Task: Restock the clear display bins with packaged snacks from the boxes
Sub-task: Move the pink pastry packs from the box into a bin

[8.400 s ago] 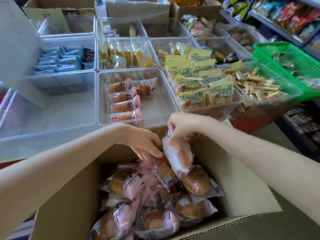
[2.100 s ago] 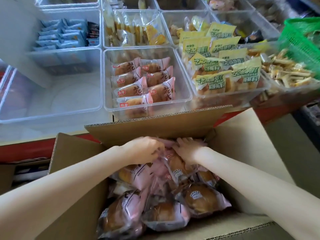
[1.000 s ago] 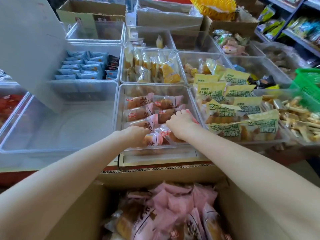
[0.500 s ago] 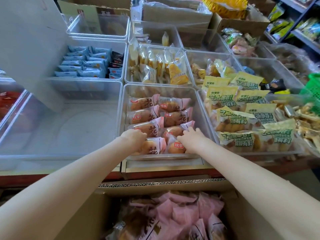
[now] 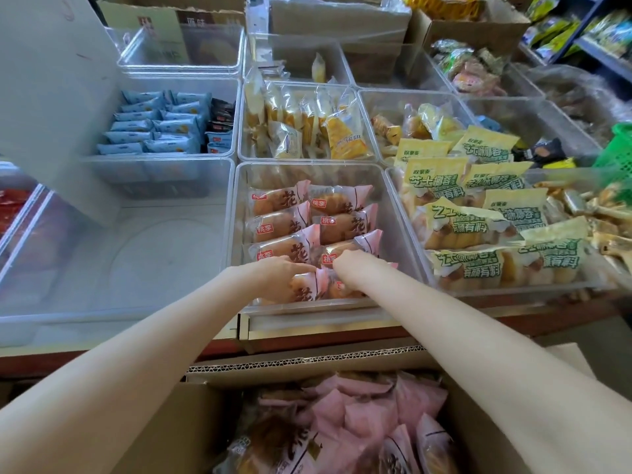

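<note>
A clear display bin (image 5: 393, 206) in the middle holds two columns of pink-wrapped bun packets (image 5: 280, 227). My left hand (image 5: 273, 275) lies over the front-left packet (image 5: 307, 290), fingers stretched to the right along its top. My right hand (image 5: 355, 268) is on the front-right packet (image 5: 343, 290); its fingers bend downward and their tips are hidden. Below my arms stands an open cardboard box (image 5: 307, 366) with several more pink bun packets (image 5: 355, 415) inside.
A clear bin (image 5: 136, 254) with nothing in it sits to the left, under a leaning white board (image 5: 51, 97). Yellow-green packets (image 5: 478, 227) fill the bin on the right. Behind are blue packets (image 5: 160, 124), yellow cakes (image 5: 307, 124) and a green basket (image 5: 615, 152).
Both hands came up from the box with pink packets and set them at the front of the middle bin. Since half a second ago the hands have drawn closer together over the front row.
</note>
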### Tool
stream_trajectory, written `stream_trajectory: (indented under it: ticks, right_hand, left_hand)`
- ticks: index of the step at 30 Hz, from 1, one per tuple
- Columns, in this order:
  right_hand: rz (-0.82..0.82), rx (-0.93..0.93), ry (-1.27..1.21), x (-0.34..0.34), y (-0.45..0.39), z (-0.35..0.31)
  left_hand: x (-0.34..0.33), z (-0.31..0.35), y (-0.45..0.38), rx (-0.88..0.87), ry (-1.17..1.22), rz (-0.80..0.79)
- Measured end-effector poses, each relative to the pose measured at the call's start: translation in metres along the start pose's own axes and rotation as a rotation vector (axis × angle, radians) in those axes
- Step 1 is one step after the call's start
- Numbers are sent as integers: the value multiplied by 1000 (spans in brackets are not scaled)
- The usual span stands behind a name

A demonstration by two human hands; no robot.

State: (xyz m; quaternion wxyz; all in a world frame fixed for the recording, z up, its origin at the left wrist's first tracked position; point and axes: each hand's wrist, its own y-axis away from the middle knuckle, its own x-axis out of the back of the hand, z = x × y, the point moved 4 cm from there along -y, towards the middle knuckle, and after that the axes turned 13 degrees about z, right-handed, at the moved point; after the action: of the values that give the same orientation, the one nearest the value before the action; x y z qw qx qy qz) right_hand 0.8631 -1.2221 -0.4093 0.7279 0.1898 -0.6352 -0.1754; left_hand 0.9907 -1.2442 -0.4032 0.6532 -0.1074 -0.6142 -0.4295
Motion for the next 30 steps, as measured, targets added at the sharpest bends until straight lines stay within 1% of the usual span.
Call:
stream_trajectory:
  ticks: [3, 5, 7, 9, 10, 12, 13, 14, 15, 17, 19, 20, 21, 22, 24, 25, 28, 30]
  right_hand:
    - [-20, 3, -18, -2, 4, 0]
    - [2, 19, -55, 1, 14, 8]
    - [89, 16, -157, 13, 31, 17]
    - [247, 32, -300, 34, 56, 22]
    - [319, 54, -397, 46, 71, 23]
    - [412, 111, -623, 69, 105, 16]
    - [446, 153, -696, 78, 124, 11]
    - [453, 202, -739, 82, 141, 6]
    - [421, 254, -772, 83, 158, -1]
    - [245, 344, -735, 71, 186, -17]
    - [95, 412, -532, 44, 198, -36]
    - [55, 435, -425, 28, 197, -46]
    - [20, 439, -346, 11, 194, -57]
    - [-20, 430, -303, -6, 190, -67]
    - [-116, 409, -273, -39, 178, -87]
    - [-153, 399, -263, -53, 172, -95]
    - [-244, 328, -284, -86, 155, -108]
    - [-331, 279, -319, -104, 152, -110]
  left_hand:
    - [3, 1, -1, 42, -12, 55]
    - [15, 6, 4, 48, 6, 135]
    - [32, 14, 13, 33, 59, 273]
    - [48, 24, 32, 37, 171, 449]
    - [55, 31, 45, 9, 217, 561]
    - [65, 49, 79, -131, 245, 809]
    - [66, 58, 98, -220, 247, 891]
    - [64, 68, 117, -305, 253, 921]
    - [59, 76, 134, -376, 259, 907]
    - [41, 89, 164, -486, 242, 830]
    - [13, 94, 180, -554, 153, 714]
    - [-2, 93, 183, -534, 128, 631]
    - [-17, 89, 182, -446, 116, 514]
    - [-34, 81, 177, -321, 110, 383]
    - [-77, 56, 164, -48, 84, 64]
    - [-97, 44, 161, 42, 105, -57]
    - [-135, 29, 162, 176, 301, -231]
    - [-151, 30, 168, 225, 346, -318]
